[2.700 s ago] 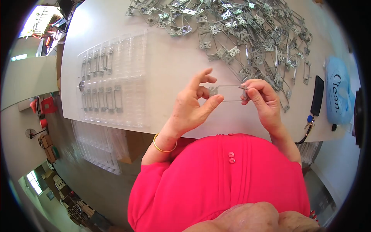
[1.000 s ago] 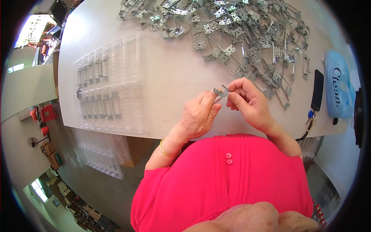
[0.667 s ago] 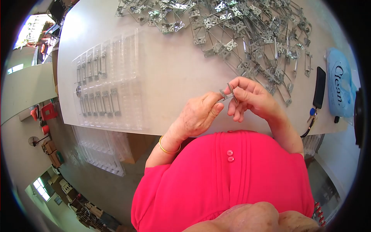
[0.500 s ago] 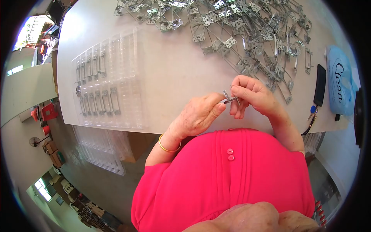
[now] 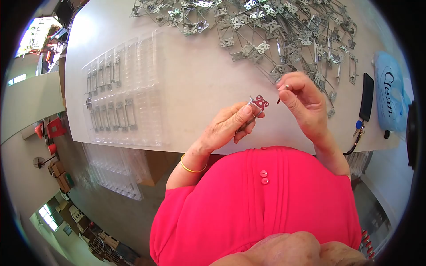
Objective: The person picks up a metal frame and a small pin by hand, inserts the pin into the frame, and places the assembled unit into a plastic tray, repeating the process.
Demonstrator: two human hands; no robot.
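Note:
My left hand [image 5: 226, 125] is closed around a metal bracket [image 5: 260, 103], whose plate with holes sticks out past the thumb and reflects the pink of the shirt. The rest of that bracket is partly hidden by the fingers. To its right, and apart from it, my right hand [image 5: 307, 106] is raised, thumb and fingers pinching a small pin-like metal piece [image 5: 287, 87]. A clear plastic tray [image 5: 144, 128] lies to the left with two rows of similar brackets [image 5: 117, 116] set in its slots.
A tangled heap of metal brackets [image 5: 284, 35] covers the far side of the table [image 5: 195, 80]. A black phone-like object [image 5: 367, 97], keys on a strap [image 5: 359, 128] and a blue "Clean" packet [image 5: 390, 93] lie at the right. More clear trays [image 5: 115, 170] sit below the left table edge.
My right hand has moved up and away from the left hand, carrying the small pin-like piece. My left hand has turned, so the bracket's plate now shows.

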